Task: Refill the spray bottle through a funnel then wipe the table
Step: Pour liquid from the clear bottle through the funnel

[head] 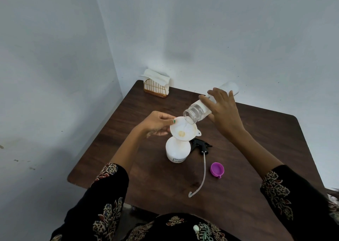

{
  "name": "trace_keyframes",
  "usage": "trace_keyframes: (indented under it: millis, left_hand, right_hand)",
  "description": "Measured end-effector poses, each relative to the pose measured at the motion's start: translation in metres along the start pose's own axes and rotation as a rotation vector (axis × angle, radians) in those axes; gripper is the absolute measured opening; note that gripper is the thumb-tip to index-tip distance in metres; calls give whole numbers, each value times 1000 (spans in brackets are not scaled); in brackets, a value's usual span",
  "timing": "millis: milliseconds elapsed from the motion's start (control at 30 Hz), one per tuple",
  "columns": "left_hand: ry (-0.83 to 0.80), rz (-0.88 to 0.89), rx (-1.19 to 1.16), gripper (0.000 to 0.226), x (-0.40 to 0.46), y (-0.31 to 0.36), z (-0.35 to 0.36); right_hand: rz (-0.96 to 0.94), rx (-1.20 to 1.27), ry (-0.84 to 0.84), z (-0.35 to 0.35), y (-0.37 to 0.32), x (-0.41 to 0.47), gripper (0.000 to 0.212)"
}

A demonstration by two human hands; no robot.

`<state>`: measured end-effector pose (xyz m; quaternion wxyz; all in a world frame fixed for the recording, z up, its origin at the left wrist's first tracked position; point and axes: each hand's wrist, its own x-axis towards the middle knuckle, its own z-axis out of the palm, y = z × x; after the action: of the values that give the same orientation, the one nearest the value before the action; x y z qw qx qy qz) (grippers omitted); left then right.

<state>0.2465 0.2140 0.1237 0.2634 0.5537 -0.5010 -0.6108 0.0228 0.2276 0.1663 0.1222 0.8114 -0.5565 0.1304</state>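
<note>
A white spray bottle [177,151] stands upright near the middle of the dark wooden table [256,149], with a white funnel [183,129] set in its neck. My left hand [157,124] pinches the funnel's left rim. My right hand [222,110] grips a clear water bottle [199,111], tilted down so its open mouth is over the funnel. A thin stream of water runs into the funnel. The black spray head [200,145] with its long dip tube [203,174] lies on the table to the right of the spray bottle.
A purple bottle cap [217,169] lies on the table right of the tube. A gold wire holder with white napkins [156,85] stands at the table's far left corner. Pale walls meet behind the table.
</note>
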Motion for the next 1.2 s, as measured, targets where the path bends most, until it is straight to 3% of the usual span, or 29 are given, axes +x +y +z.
trace_keyframes:
  millis: [1200]
  left_hand:
    - [-11,10,-4,19,1,-1,-2]
  right_hand:
    - [-15,-4,31,0,-3,-1,53]
